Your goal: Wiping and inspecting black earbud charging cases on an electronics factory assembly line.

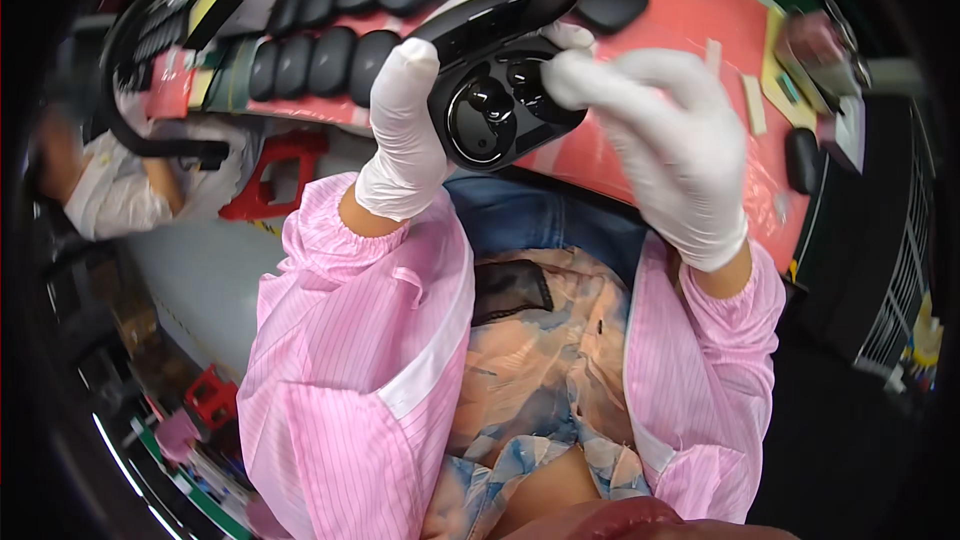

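I had the open black earbud case (495, 90) up above the pink mat (690, 30), lid raised and tipped toward the rows of closed black cases (330, 50) behind it. My left hand (405, 135) gripped it, gloved fingers closed around its left side with the thumb up along the edge. The case's long axis ran from lower left to upper right. My right hand (665, 140) came at it from the right, fingertips (565, 75) pinched together and touching the right-hand well; whether they held anything, I could not tell.
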Tool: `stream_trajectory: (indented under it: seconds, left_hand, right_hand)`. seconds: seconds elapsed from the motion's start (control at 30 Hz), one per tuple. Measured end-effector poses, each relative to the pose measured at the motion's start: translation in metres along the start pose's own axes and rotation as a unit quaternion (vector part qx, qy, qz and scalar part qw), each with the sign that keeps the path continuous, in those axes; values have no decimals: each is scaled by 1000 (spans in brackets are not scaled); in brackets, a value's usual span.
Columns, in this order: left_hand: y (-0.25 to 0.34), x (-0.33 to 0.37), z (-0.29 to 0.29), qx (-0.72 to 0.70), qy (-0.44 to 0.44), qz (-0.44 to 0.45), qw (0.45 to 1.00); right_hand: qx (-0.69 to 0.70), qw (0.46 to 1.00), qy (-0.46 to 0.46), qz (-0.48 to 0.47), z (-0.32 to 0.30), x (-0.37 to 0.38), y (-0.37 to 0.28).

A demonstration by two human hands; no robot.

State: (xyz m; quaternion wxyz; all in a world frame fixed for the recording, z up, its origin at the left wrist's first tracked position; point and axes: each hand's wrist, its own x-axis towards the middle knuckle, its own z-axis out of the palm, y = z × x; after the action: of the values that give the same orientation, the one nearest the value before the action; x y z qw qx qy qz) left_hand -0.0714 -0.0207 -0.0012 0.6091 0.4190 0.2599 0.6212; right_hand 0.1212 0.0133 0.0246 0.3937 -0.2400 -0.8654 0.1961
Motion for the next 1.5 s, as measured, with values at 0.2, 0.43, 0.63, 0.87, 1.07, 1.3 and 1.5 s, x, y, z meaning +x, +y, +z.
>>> stream_trajectory:
  seconds: [0.2, 0.43, 0.63, 0.87, 1.07, 1.3, 1.5]
  left_hand:
    - [-25, 22, 25, 11, -3, -40, 999]
    - [-36, 26, 31, 30, -43, -47, 998]
    - [-34, 20, 38, -3, -10, -117, 993]
    - [-42, 22, 36, -71, -14, -119, 990]
    - [-40, 24, 37, 14, -33, -116, 993]
    - [-38, 17, 46, -17, 89, -244, 965]
    - [-39, 27, 48, -140, 109, -290, 941]
  right_hand:
    - [-70, 993, -82, 41, -38, -33, 21]
    - [-65, 996, -48, 37, -37, -45, 24]
    - [-171, 985, -12, 7, -27, -41, 36]
    - [-16, 992, 105, 66, -44, -43, 49]
    - [77, 988, 98, 86, -30, -48, 38]
    - [-182, 979, -87, -8, -34, -28, 20]
    - [26, 995, 49, 87, -46, -41, 50]
